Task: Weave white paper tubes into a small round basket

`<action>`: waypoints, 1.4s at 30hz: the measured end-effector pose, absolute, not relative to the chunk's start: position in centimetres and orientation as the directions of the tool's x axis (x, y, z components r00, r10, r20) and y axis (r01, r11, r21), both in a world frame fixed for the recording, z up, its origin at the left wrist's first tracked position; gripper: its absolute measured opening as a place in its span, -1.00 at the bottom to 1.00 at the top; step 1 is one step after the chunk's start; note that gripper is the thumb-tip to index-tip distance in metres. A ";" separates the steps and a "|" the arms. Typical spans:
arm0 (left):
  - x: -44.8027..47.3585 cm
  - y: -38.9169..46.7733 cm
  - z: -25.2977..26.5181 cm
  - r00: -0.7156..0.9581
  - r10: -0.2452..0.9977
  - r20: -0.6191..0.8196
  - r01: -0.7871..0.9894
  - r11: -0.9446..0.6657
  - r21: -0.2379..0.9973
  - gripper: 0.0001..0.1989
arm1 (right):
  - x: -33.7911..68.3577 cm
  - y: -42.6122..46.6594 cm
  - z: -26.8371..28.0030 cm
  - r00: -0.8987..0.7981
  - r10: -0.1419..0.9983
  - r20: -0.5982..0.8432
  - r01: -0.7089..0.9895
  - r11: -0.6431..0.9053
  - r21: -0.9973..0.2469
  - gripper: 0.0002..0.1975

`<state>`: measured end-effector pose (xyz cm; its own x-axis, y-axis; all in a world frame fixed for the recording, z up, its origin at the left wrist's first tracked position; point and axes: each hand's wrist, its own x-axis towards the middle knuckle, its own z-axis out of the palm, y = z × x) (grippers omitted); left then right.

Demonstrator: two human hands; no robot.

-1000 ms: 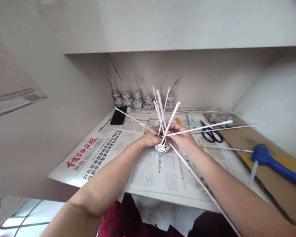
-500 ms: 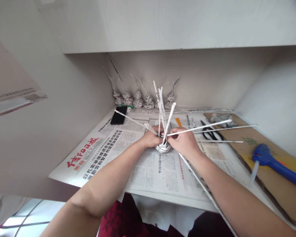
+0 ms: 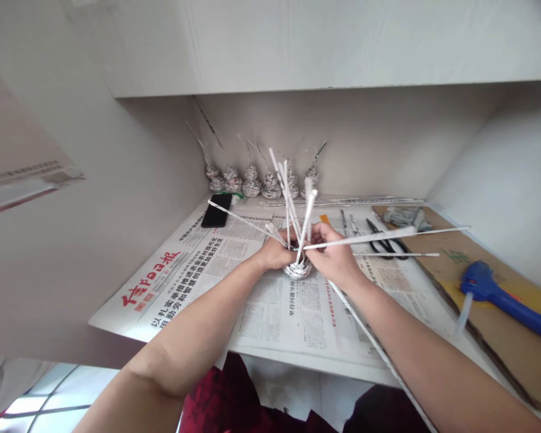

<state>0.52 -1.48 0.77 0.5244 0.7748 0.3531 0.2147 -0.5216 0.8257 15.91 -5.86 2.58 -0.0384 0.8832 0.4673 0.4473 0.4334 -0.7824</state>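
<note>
A small round weave of rolled newspaper (image 3: 297, 269) sits on the newspaper sheet (image 3: 270, 313) between my hands. Several white paper sticks (image 3: 307, 216) fan out from it, some upright, some sideways. My left hand (image 3: 278, 251) is closed round its left side, thumb toward the front. On the right side, my right hand (image 3: 331, 249) pinches at the rim, fingers bent round the paper sticks there; the fingertips are partly hidden. One long paper strand (image 3: 365, 331) runs from under my right hand down past the table edge.
Several finished gourd-shaped paper weaves (image 3: 252, 182) stand along the back wall. A black phone (image 3: 216, 211) lies left. To the right are scissors (image 3: 388, 246), a cardboard sheet (image 3: 446, 264), crumpled grey material (image 3: 406, 218) and a blue glue gun (image 3: 500, 294). Loose paper sticks (image 3: 342, 202) lie behind.
My right hand's fingers have shifted slightly up and round the rim. The upright sticks lean a little more left, and a right-hand stick is swinging, blurred. My left hand stays in place.
</note>
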 end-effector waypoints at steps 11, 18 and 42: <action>0.1 -1.0 1.0 0.394 0.764 0.511 0.256 -0.625 0.737 -0.92 | 16.6 -5.0 2.3 0.034 0.948 0.316 0.426 0.272 -0.863 -0.82; -0.1 -0.2 0.3 0.289 0.756 0.587 0.331 -0.654 0.680 -0.97 | 16.4 -4.5 1.1 0.018 0.973 0.229 0.399 0.203 -0.894 -0.83; 0.0 -0.2 0.5 0.240 0.727 0.643 0.283 -0.686 0.670 -0.90 | 16.4 -4.0 0.8 0.093 0.946 0.310 0.205 0.286 -0.936 -0.76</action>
<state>0.02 -0.18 0.53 0.2402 0.7269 0.6434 0.2834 -0.6865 0.6697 16.41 -4.00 0.83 0.0929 0.9462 0.3099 0.2054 0.2863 -0.9359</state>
